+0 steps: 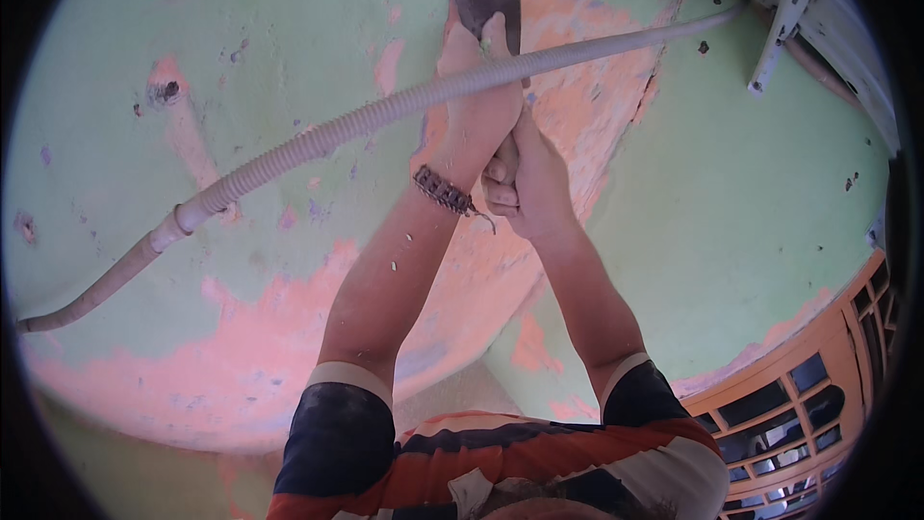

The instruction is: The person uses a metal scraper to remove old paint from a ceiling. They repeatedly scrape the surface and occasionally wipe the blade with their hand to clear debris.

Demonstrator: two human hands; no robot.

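My left hand (480,79) reaches up along a green wall (303,36) with flaking paint, its fingers pressed on the dark flat blade of a scraper (498,6). Below and to the right, my right hand (534,173) is closed around what looks like the scraper's handle, mostly hidden by the fingers. The blade lies against the wall beside an exposed orange-pink patch (570,101). A braided bracelet is on my left wrist, and paint flakes cling to that forearm.
A ribbed grey hose (346,123) crosses in front of my left hand from lower left to upper right. A metal bracket (779,29) under a pale unit is at upper right. An orange-framed door with glass panes (787,404) stands at lower right.
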